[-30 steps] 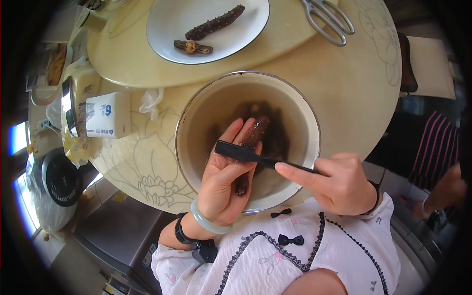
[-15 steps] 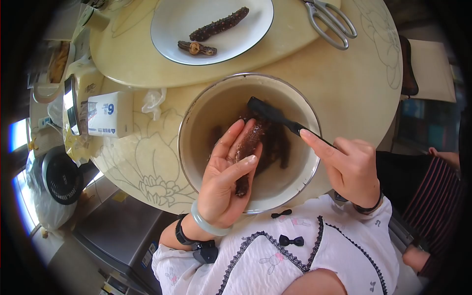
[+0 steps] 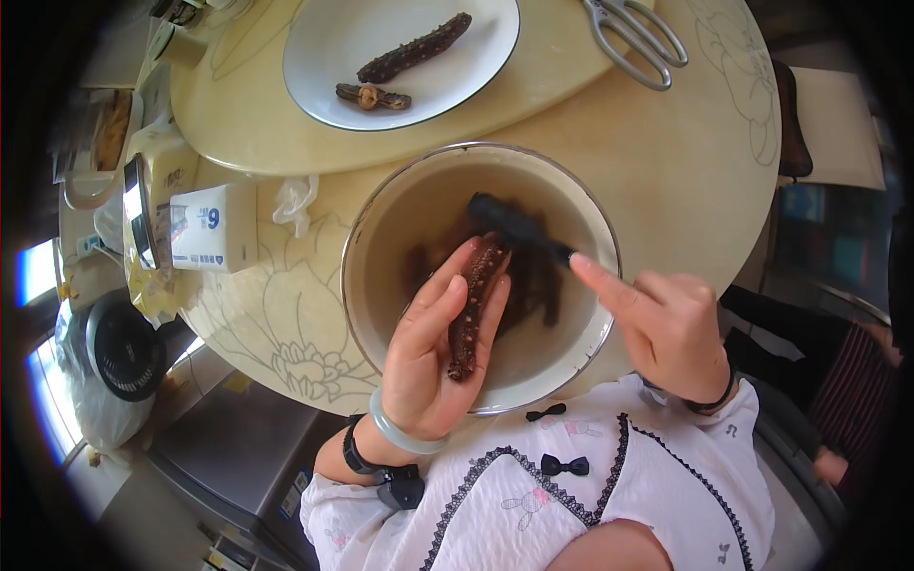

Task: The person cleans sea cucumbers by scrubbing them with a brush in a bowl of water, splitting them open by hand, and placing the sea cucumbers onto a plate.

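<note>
My left hand (image 3: 424, 343) cradles a dark brown, bumpy sea cucumber (image 3: 473, 314) lengthwise over the basin (image 3: 367, 257), its thumb along one side. In my right hand (image 3: 666, 328) is a black brush (image 3: 514, 224), gripped by the handle with the index finger stretched along it. The brush head is blurred and sits near the far end of the sea cucumber. Below, cloudy brownish water fills part of the basin, and more dark sea cucumbers (image 3: 545, 297) lie in it, partly hidden by my hands.
Beyond the basin, a white plate (image 3: 490, 67) bears a whole sea cucumber (image 3: 416, 48) and a shrivelled one (image 3: 371, 96). Scissors (image 3: 633, 43) lie at the back right. To the left are a tissue pack (image 3: 214, 226) and a crumpled plastic bag (image 3: 296, 203). Another person (image 3: 838, 400) is at the right.
The sea cucumber has turned in my left hand, showing more of its bumpy side, and my thumb has shifted off it to the left. The brush has moved slightly left.
</note>
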`<control>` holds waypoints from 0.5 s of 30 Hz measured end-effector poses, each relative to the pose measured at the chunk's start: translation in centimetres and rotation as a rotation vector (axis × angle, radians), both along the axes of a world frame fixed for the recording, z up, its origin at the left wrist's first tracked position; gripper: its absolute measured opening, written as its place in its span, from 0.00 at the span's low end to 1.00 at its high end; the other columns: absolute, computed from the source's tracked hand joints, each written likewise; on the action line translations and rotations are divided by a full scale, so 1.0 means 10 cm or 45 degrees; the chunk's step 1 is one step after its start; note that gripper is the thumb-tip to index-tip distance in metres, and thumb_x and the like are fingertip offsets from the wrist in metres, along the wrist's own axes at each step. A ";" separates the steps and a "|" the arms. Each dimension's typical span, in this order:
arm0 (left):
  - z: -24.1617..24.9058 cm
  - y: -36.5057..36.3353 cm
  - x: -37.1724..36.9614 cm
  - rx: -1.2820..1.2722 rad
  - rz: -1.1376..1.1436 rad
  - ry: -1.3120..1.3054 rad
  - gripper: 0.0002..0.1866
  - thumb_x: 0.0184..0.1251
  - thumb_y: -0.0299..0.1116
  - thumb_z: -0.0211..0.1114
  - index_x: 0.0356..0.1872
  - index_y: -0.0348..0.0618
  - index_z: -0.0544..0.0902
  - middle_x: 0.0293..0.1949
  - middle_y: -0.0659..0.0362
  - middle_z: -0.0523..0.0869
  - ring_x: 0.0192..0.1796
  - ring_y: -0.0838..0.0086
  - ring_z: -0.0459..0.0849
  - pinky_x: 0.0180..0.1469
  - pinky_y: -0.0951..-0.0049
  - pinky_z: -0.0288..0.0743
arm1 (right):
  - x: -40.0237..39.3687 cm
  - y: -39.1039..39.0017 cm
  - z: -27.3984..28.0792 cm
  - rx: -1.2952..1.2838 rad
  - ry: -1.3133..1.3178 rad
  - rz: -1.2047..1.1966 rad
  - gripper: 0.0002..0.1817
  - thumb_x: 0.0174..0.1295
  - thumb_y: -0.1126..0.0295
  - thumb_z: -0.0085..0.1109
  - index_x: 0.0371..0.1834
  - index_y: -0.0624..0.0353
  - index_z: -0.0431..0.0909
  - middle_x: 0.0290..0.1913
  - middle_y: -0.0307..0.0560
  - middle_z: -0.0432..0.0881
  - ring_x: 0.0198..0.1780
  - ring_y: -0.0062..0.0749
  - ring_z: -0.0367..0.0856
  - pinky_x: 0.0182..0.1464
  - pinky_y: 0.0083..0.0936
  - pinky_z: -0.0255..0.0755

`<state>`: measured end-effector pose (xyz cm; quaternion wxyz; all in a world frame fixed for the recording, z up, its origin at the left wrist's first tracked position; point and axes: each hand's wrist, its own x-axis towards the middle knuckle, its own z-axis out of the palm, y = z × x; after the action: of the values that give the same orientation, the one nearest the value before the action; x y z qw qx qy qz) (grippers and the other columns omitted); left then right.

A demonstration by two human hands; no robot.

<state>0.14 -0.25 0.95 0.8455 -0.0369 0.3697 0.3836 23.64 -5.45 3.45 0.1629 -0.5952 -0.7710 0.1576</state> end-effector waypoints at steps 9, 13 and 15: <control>-0.04 -0.04 -0.04 0.088 0.031 -0.015 0.27 0.76 0.18 0.57 0.74 0.36 0.70 0.75 0.54 0.72 0.76 0.70 0.71 0.83 0.67 0.61 | 0.00 -0.02 -0.02 -0.046 0.047 -0.006 0.33 0.51 0.81 0.61 0.65 0.50 0.85 0.19 0.41 0.69 0.17 0.35 0.67 0.23 0.34 0.63; 0.01 -0.02 -0.02 0.094 -0.012 0.039 0.31 0.72 0.15 0.56 0.76 0.36 0.67 0.78 0.53 0.68 0.79 0.69 0.66 0.84 0.66 0.57 | -0.03 -0.06 0.07 -0.141 0.200 0.123 0.33 0.51 0.82 0.61 0.65 0.51 0.85 0.18 0.43 0.69 0.17 0.35 0.68 0.23 0.34 0.62; 0.00 -0.03 -0.02 0.103 -0.012 0.034 0.30 0.72 0.15 0.57 0.75 0.36 0.68 0.77 0.54 0.70 0.78 0.69 0.67 0.84 0.66 0.58 | 0.00 -0.05 0.05 -0.114 0.118 0.075 0.33 0.51 0.82 0.60 0.65 0.51 0.85 0.18 0.44 0.70 0.17 0.35 0.68 0.23 0.33 0.62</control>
<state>-0.08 -0.51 0.98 0.8431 0.0041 0.3654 0.3945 23.61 -5.95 3.92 0.1668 -0.5710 -0.7720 0.2239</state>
